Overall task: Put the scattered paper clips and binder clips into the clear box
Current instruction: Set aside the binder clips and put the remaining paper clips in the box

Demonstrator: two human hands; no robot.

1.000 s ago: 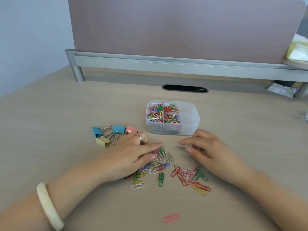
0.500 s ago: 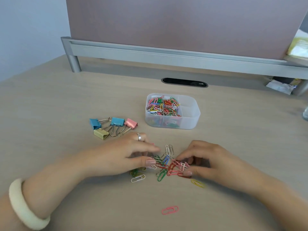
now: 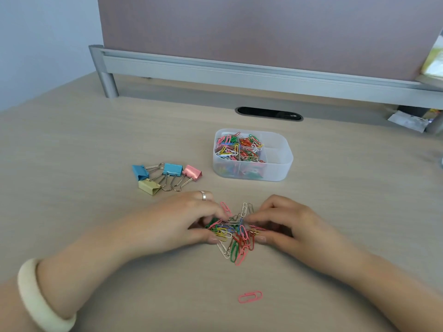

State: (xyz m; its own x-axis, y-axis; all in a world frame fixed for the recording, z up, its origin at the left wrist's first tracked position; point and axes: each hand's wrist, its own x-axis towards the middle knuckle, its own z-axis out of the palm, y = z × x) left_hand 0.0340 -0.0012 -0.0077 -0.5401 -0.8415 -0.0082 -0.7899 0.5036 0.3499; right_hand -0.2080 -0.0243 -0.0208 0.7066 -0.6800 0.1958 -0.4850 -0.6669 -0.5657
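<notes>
The loose paper clips [image 3: 236, 232] are now bunched into one tight pile on the desk [image 3: 72, 144], between the two hands. A second ago they were spread in two loose patches; half a second ago the patches were already being pushed together.

The left hand [image 3: 182, 221] is curled against the pile's left edge, fingertips and thumb in contact with the clips. The right hand [image 3: 287, 224] is curled against the right edge in the same way. Neither hand is seen to have lifted anything; both are cupped around the pile rather than closed on a clip. Both hands have been drawn inward since the earlier frames, where they lay flatter and further apart.

One pink paper clip [image 3: 250, 296] is left alone on the desk, well apart from the pile and nearer the camera, same spot as before.

Four binder clips [image 3: 165, 176] (two blue, one pink, one yellow) are clustered left of the clear box [image 3: 278, 173], unmoved and untouched.

The clear box sits beyond the pile, apart from both hands. Its left compartments hold mixed coloured paper clips; the right side looks empty.

A silver ring [image 3: 203, 195] and a cream bangle [image 3: 38, 298] are worn on the left hand and wrist.
</notes>
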